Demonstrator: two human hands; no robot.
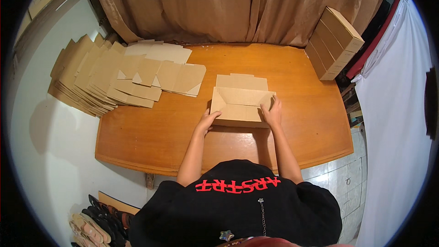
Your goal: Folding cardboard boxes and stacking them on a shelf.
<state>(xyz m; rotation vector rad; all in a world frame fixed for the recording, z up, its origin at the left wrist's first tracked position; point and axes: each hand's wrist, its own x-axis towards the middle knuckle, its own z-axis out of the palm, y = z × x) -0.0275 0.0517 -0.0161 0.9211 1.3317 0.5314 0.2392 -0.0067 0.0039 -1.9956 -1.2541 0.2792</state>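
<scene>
Between my hands an open cardboard box [243, 112] rests on the wooden table, its lid flap [242, 82] standing away on the far side. The inside shows bare cardboard, with slanted folds at both ends. My left hand [208, 121] grips the box's near left corner, thumb over the rim and fingers on the outside. At the right end, my right hand [273, 111] holds the side wall, with the thumb inside and fingers at the outer edge.
Flat, unfolded cardboard blanks [98, 73] lie overlapping in a large pile on the table's left. Several closed boxes [333, 43] are stacked at the far right corner. A brown curtain [196, 7] hangs behind the wooden table [151, 130]; a white cloth [388, 110] hangs at the right.
</scene>
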